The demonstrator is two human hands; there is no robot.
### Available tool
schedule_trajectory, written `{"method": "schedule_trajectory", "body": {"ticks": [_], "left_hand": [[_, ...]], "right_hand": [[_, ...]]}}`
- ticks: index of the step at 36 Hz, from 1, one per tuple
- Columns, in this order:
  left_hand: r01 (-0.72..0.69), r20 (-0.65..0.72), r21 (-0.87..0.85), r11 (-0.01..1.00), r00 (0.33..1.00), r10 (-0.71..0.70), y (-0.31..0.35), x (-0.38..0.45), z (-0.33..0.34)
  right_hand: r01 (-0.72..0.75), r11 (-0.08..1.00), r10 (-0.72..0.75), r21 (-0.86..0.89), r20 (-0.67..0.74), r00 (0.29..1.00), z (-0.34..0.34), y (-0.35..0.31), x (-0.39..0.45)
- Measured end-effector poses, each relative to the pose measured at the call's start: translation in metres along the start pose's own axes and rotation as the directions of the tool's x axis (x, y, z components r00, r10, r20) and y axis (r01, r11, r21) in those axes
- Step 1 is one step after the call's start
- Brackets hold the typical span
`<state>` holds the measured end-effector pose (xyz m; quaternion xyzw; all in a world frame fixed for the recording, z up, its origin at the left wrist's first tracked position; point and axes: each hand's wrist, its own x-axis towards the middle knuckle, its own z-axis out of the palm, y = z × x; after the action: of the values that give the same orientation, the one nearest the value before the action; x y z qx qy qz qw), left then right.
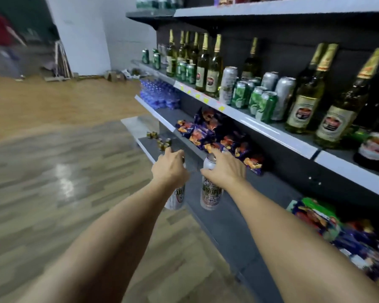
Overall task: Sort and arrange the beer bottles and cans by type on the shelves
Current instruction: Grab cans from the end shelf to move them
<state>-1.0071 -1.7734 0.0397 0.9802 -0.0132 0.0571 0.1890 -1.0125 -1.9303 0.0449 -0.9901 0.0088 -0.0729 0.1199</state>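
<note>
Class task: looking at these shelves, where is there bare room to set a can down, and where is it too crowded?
Free: the grey bottom shelf between the snack bags and the bags at lower right, by the tall can under the right hand. Crowded: the drinks shelf, packed with green cans and bottles.

no legible text on labels

L hand point(170, 169) & R hand point(225, 169) prob. gripping.

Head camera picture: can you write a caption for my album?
Left hand and right hand each grip a silver can from the top beside the beer shelf.
</note>
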Motion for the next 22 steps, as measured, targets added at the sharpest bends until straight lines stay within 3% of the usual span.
{"method": "schedule_trajectory", "body": {"ticks": [9, 22], "left_hand": [[0.079, -0.017, 0.005, 0.997, 0.997, -0.079, -0.075, 0.120, 0.002], [0.115, -0.108, -0.002, 0.993, 0.988, -0.115, -0.133, 0.339, -0.018]], "right_hand": [[0.072, 0.997, -0.071, -0.014, 0.075, 0.995, 0.047, -0.060, 0.128], [0.134, 0.991, -0.134, 0.007, 0.061, 0.989, 0.072, -0.114, 0.367]]}}
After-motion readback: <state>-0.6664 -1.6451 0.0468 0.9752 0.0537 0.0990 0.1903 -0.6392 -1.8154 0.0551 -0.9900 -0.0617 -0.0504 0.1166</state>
